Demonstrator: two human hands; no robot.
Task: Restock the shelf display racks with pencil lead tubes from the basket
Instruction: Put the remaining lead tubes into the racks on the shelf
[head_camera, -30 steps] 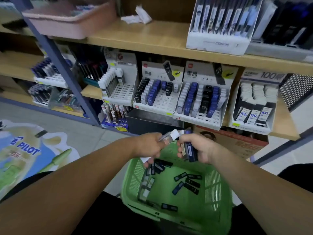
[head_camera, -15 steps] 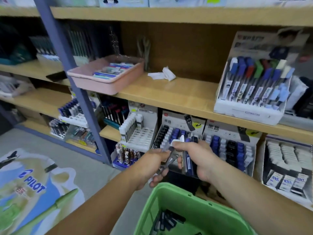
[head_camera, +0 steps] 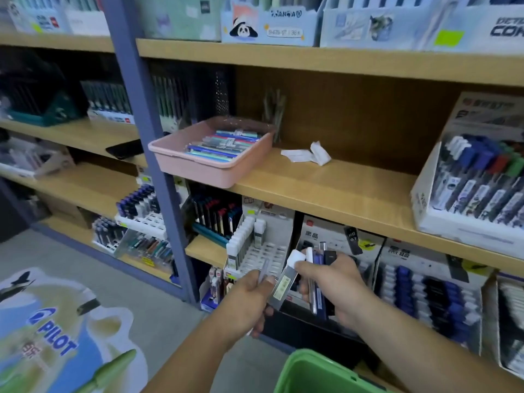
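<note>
The right hand is curled round a bundle of lead tubes, which stand roughly upright in the fist. Their caps, white, grey and dark, poke out above the fingers and their dark blue bodies show between fingers and palm. The right thumb reaches left and presses on a white-capped tube just below its cap. This tube tilts down to the left, away from the bundle, and its lower end reaches the fingers of the left hand. I cannot tell whether the left hand grips that end as well. The left hand pinches a thin grey tube between thumb and fingers, so that the tube sticks up out of the fist, just beside the white-capped one.

Both hands hang in front of the lowest shelf level. Directly behind them is a white display rack, with a row of white-capped tubes along its left side and open slots across the rest. A second rack is partly hidden by the right hand, and a third rack, to the right, holds blue and black tubes. The green basket shows only its rim at the bottom edge, below the right forearm and well under the hands.

On the shelf above sit a pink tray of pens and some crumpled paper scraps.
</note>
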